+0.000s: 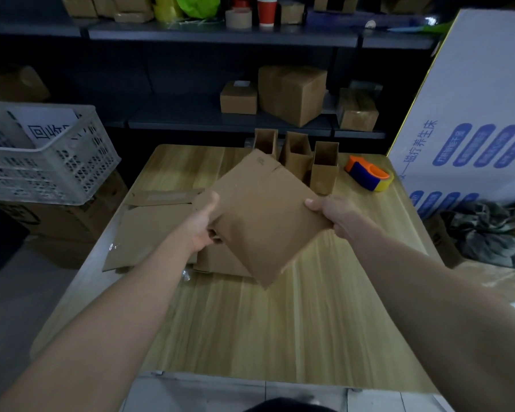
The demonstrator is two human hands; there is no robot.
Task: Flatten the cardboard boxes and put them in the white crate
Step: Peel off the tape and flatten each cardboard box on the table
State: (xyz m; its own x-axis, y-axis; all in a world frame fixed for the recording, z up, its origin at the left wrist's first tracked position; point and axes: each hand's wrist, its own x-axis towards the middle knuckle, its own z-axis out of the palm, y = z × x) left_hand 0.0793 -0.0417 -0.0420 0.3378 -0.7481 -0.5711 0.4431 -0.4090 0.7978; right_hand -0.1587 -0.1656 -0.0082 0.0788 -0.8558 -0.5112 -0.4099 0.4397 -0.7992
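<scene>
I hold a flattened brown cardboard box (262,215) tilted above the wooden table (250,322). My left hand (204,224) grips its left edge, thumb on top and fingers underneath. My right hand (332,214) pinches its right corner. Under it lies another flattened box (220,261), and more flat cardboard (152,230) rests on the table's left side. Three open boxes (298,157) stand upright at the table's far edge. The white crate (42,153) sits to the left on brown cartons, a paper sheet inside it.
An orange and blue tape dispenser (369,173) lies at the table's far right. A large white printed carton (470,114) leans at the right. Dark shelves (220,120) behind the table carry closed cardboard boxes. Crumpled dark fabric (488,230) lies at the right.
</scene>
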